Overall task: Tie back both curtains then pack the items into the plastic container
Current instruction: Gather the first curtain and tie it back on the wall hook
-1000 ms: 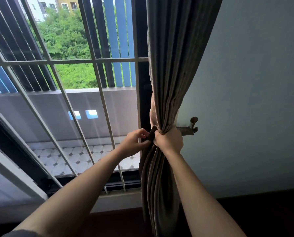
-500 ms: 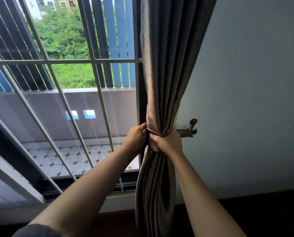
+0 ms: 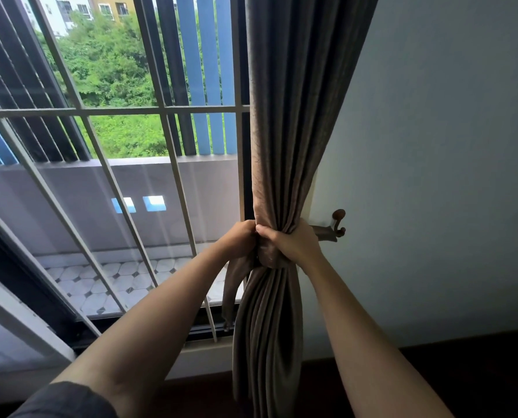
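A grey-brown curtain (image 3: 285, 122) hangs gathered at the right edge of the window. A matching fabric tieback (image 3: 270, 256) wraps around its waist, and one loose end (image 3: 232, 285) dangles on the left. My left hand (image 3: 241, 239) grips the tieback at the curtain's left side. My right hand (image 3: 294, 241) grips the bunched curtain and band from the right, thumb over the top. A brown metal wall hook (image 3: 336, 226) sticks out just right of my right hand. No plastic container is in view.
White window bars (image 3: 113, 111) and glass fill the left half, with a tiled balcony (image 3: 107, 282) outside. A pale wall (image 3: 438, 176) lies to the right above dark flooring (image 3: 478, 366).
The tieback now sits as a wider band around the curtain, with a loose end hanging at the left. My hands stay at the waist, pressed closer together than a second ago.
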